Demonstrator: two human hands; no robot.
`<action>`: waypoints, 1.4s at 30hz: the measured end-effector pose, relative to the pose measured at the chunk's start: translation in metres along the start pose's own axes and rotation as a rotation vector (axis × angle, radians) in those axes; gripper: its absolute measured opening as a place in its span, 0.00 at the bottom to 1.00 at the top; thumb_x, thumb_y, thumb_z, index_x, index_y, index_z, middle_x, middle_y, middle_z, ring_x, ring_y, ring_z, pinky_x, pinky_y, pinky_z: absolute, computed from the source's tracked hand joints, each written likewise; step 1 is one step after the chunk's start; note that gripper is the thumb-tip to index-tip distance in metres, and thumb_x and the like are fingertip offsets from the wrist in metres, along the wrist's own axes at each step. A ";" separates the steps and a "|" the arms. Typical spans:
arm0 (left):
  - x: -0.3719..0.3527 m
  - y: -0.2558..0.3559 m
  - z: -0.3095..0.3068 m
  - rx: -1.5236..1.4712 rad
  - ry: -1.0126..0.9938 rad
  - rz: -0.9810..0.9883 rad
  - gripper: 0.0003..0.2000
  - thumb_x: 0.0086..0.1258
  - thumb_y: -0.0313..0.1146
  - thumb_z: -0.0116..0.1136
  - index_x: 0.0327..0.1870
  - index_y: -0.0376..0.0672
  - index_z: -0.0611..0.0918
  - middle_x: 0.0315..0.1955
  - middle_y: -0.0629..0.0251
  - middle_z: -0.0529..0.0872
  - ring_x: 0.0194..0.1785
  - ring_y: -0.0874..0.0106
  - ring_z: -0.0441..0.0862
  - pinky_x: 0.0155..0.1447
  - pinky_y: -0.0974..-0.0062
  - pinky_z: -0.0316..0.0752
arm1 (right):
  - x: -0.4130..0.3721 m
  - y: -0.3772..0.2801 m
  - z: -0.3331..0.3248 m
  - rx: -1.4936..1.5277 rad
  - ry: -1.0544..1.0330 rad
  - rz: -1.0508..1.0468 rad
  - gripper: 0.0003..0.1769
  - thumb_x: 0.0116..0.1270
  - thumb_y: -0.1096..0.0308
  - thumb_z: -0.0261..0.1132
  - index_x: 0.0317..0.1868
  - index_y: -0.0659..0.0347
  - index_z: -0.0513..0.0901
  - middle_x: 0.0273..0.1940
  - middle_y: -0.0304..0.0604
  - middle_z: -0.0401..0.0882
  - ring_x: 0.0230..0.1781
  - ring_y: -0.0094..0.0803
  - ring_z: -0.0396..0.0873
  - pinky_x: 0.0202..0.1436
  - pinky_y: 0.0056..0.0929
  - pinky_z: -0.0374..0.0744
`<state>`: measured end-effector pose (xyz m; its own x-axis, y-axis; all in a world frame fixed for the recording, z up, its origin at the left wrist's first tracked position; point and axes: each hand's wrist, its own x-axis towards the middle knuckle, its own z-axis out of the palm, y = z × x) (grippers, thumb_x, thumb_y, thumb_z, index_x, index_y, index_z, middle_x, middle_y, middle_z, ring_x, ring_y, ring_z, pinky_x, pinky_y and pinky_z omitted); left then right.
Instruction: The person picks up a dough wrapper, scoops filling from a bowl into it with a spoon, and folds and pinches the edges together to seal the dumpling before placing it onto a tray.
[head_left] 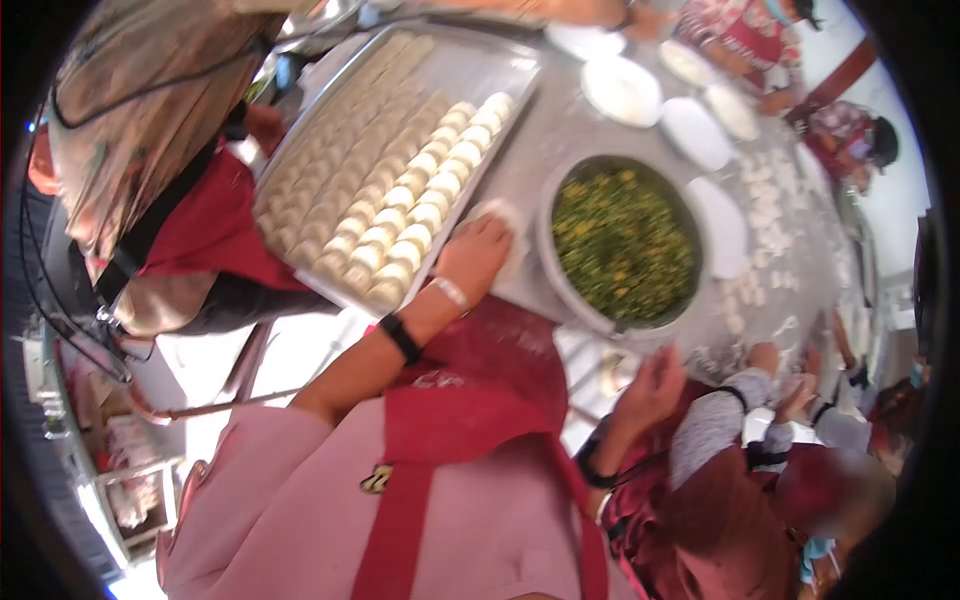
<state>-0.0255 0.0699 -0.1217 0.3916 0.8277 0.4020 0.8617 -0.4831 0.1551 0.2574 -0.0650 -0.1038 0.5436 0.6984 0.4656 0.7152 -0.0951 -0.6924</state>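
Note:
My left hand [477, 252] is on the steel table between the tray and the bowl, its fingers closed over the edge of a flat round dough wrapper [512, 238]. To its left, a large metal tray [520, 75] carries rows of folded dumplings [405, 220]. On the right stands a round metal bowl [548, 255] of chopped green and yellow filling [625, 245]. Just below the bowl's near rim, my right hand [652, 388] is raised with fingers loosely bent and slightly apart. It is a little blurred, and nothing shows in it.
White plates [620, 90] line the table beyond the bowl. Small dough pieces [765, 215] are scattered at the right on the floury steel table [535, 150]. Co-workers stand close on both sides; a co-worker's sleeve [720, 410] is near my right hand.

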 end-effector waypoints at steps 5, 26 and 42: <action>0.010 0.008 -0.018 0.045 -0.052 -0.062 0.08 0.57 0.27 0.58 0.38 0.42 0.82 0.40 0.62 0.79 0.52 0.61 0.78 0.55 0.66 0.77 | 0.001 -0.043 -0.013 0.129 -0.201 -0.117 0.26 0.54 0.82 0.69 0.56 0.62 0.83 0.46 0.48 0.79 0.39 0.36 0.79 0.46 0.33 0.78; 0.009 0.023 -0.079 -0.775 0.204 -0.210 0.06 0.64 0.23 0.62 0.36 0.37 0.76 0.31 0.60 0.86 0.31 0.60 0.86 0.35 0.72 0.78 | 0.047 -0.062 -0.005 0.305 -0.124 0.231 0.08 0.70 0.72 0.65 0.43 0.69 0.85 0.33 0.44 0.87 0.32 0.25 0.85 0.40 0.24 0.81; 0.003 0.038 -0.078 -2.004 -0.270 -0.816 0.24 0.75 0.24 0.54 0.70 0.30 0.66 0.59 0.54 0.80 0.60 0.65 0.82 0.63 0.64 0.80 | 0.051 -0.061 0.040 0.267 -0.075 0.145 0.10 0.73 0.70 0.63 0.45 0.70 0.84 0.33 0.46 0.87 0.32 0.29 0.86 0.37 0.25 0.84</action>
<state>-0.0163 0.0318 -0.0437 0.3928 0.8709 -0.2954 -0.5022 0.4723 0.7244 0.2244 0.0045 -0.0598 0.5900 0.7428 0.3165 0.4870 -0.0147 -0.8733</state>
